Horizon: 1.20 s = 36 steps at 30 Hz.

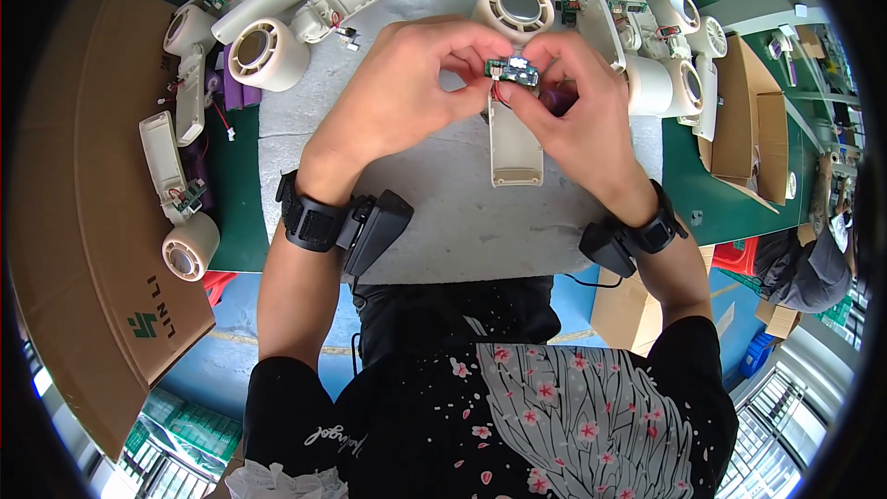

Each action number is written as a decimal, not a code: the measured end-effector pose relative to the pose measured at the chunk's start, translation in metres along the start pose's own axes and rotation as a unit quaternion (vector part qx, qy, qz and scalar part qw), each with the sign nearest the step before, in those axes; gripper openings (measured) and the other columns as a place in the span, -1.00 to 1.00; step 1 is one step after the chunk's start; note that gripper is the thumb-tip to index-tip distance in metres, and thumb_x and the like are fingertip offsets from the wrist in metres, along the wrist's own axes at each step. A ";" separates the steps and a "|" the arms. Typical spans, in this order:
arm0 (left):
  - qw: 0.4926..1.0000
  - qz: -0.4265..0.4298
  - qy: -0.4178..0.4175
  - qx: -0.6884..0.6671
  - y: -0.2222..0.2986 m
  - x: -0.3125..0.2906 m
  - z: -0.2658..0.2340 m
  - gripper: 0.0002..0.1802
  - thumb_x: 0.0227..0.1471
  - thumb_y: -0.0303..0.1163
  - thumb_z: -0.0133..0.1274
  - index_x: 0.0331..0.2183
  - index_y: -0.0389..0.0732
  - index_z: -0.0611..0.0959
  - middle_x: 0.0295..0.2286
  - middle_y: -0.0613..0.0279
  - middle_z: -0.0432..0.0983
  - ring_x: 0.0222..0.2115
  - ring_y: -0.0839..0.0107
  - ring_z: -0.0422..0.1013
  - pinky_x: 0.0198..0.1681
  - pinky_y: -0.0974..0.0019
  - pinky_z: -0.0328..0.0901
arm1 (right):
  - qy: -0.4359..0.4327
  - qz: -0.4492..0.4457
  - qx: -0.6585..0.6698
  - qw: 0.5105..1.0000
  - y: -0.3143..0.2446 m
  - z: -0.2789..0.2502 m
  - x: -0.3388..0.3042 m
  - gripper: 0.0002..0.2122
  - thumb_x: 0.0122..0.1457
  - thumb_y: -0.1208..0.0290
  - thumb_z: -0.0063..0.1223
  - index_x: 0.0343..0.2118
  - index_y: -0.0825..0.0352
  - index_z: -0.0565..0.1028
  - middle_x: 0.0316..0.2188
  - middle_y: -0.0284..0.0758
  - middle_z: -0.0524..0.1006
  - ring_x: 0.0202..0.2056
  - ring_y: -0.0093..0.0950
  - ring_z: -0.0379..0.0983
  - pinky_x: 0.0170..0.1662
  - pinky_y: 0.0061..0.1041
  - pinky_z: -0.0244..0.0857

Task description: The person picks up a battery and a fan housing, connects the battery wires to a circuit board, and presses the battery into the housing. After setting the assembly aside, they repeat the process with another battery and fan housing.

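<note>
Both hands are up over the middle of the tabletop (434, 212), on the grey mat. Left hand (407, 97) and right hand (577, 115) meet fingertip to fingertip on a small green board (514, 72).

Left hand: thumb and forefinger pinched on the board's left end, other fingers curled. Right hand: thumb and forefinger closed on the board's right end and near edge, palm cupped. Neither hand is open; both have the board, nothing else that I can make out.

The board's long axis runs left-right, roughly level. Red wires (500, 92) drop from its near edge into the shell below.

That shell (515, 143) is a white handle half, open side up, lying flat on the mat. Its long axis runs near-far, at right angles to the board. Its far end sits straight under the board, between the two thumbs; its near end points at the person. So the board lies just above the shell's far end, not seated in it. The right hand is a touch nearer the shell; its thumb overlaps the shell's right edge.

A white fan head (514, 6) is just beyond the fingers. More fan bodies (268, 54) lie far left, others (665, 83) far right. Cardboard box (92, 185) on the left. Black wrist units (319, 222) on both forearms.
</note>
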<state>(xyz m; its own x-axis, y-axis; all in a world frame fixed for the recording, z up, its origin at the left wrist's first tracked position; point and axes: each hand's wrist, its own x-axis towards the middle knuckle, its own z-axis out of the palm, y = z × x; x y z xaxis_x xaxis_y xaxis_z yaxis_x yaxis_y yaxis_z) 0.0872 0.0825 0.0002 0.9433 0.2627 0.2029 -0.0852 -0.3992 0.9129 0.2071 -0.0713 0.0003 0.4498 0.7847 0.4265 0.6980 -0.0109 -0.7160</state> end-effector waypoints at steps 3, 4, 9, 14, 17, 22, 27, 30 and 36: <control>0.999 0.015 0.024 -0.016 -0.005 0.000 -0.002 -0.68 -0.14 -0.60 0.17 -0.23 -0.26 0.65 -0.42 0.15 0.60 -0.43 0.41 0.55 -0.24 0.38 0.46 | 0.005 0.003 0.003 1.000 0.001 0.001 -0.001 -0.73 -0.06 0.55 0.33 -0.30 0.33 0.45 -0.56 -0.45 0.45 -0.61 -0.74 0.31 -0.58 -0.71 0.17; 1.000 0.002 0.011 -0.009 -0.005 0.000 -0.003 -0.68 -0.12 -0.64 0.15 -0.22 -0.30 0.65 -0.39 0.17 0.59 -0.41 0.45 0.53 -0.21 0.39 0.45 | 0.005 0.004 0.002 1.000 0.002 0.001 0.000 -0.72 -0.06 0.54 0.34 -0.30 0.33 0.45 -0.56 -0.45 0.45 -0.61 -0.74 0.31 -0.57 -0.71 0.17; 1.000 -0.007 0.010 0.004 -0.008 0.000 -0.002 -0.71 -0.13 -0.62 0.16 -0.24 -0.30 0.68 -0.38 0.16 0.59 -0.40 0.45 0.54 -0.25 0.41 0.45 | 0.001 0.009 -0.007 1.000 0.003 0.001 -0.002 -0.70 -0.06 0.53 0.35 -0.27 0.33 0.46 -0.55 -0.44 0.45 -0.59 -0.74 0.32 -0.56 -0.72 0.19; 1.000 0.000 0.020 0.008 -0.009 0.000 -0.002 -0.72 -0.16 -0.56 0.20 -0.28 -0.27 0.70 -0.42 0.12 0.61 -0.43 0.40 0.56 -0.30 0.42 0.44 | 0.004 0.010 -0.014 1.000 0.003 0.000 -0.001 -0.70 -0.08 0.53 0.35 -0.25 0.33 0.49 -0.53 -0.43 0.47 -0.59 -0.73 0.35 -0.55 -0.72 0.23; 1.000 -0.001 0.019 0.007 -0.008 0.000 -0.002 -0.73 -0.16 -0.56 0.20 -0.29 -0.27 0.70 -0.42 0.13 0.61 -0.44 0.40 0.56 -0.32 0.42 0.43 | 0.004 0.000 -0.020 1.000 0.005 0.001 -0.001 -0.70 -0.09 0.53 0.35 -0.26 0.32 0.52 -0.51 -0.43 0.47 -0.58 -0.72 0.36 -0.54 -0.72 0.24; 0.999 0.005 0.015 0.031 -0.007 0.000 -0.002 -0.75 -0.17 -0.55 0.19 -0.31 -0.28 0.71 -0.41 0.14 0.62 -0.46 0.37 0.55 -0.35 0.42 0.42 | 0.011 -0.001 -0.026 1.000 0.004 0.002 -0.001 -0.73 -0.10 0.54 0.34 -0.28 0.32 0.57 -0.50 -0.44 0.48 -0.58 -0.73 0.36 -0.54 -0.72 0.24; 0.999 0.025 0.023 0.030 -0.007 -0.001 -0.001 -0.75 -0.17 -0.55 0.19 -0.31 -0.28 0.71 -0.41 0.14 0.62 -0.47 0.37 0.55 -0.37 0.41 0.42 | 0.016 0.002 -0.033 0.999 0.003 0.003 -0.002 -0.73 -0.10 0.55 0.33 -0.27 0.32 0.58 -0.50 -0.44 0.48 -0.59 -0.74 0.34 -0.55 -0.73 0.22; 0.999 0.023 0.020 0.043 -0.005 -0.002 -0.002 -0.75 -0.18 -0.55 0.19 -0.31 -0.28 0.71 -0.40 0.13 0.63 -0.48 0.36 0.55 -0.37 0.41 0.42 | 0.018 0.010 -0.027 0.999 0.002 0.003 -0.002 -0.74 -0.10 0.54 0.32 -0.28 0.33 0.58 -0.51 -0.46 0.47 -0.60 -0.77 0.31 -0.56 -0.74 0.19; 0.998 0.032 0.017 0.058 -0.005 -0.002 -0.003 -0.72 -0.17 -0.62 0.17 -0.29 -0.27 0.71 -0.38 0.16 0.61 -0.48 0.46 0.51 -0.40 0.45 0.38 | 0.014 0.013 -0.028 0.999 0.002 0.003 -0.002 -0.74 -0.10 0.53 0.33 -0.28 0.33 0.58 -0.52 -0.48 0.45 -0.61 -0.77 0.26 -0.57 -0.74 0.16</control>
<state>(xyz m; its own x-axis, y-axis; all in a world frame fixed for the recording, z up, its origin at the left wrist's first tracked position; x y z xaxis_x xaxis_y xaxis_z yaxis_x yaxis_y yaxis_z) 0.0846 0.0861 -0.0037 0.9251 0.2628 0.2741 -0.1059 -0.5146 0.8509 0.2060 -0.0706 -0.0037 0.4828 0.7661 0.4242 0.7153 -0.0655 -0.6958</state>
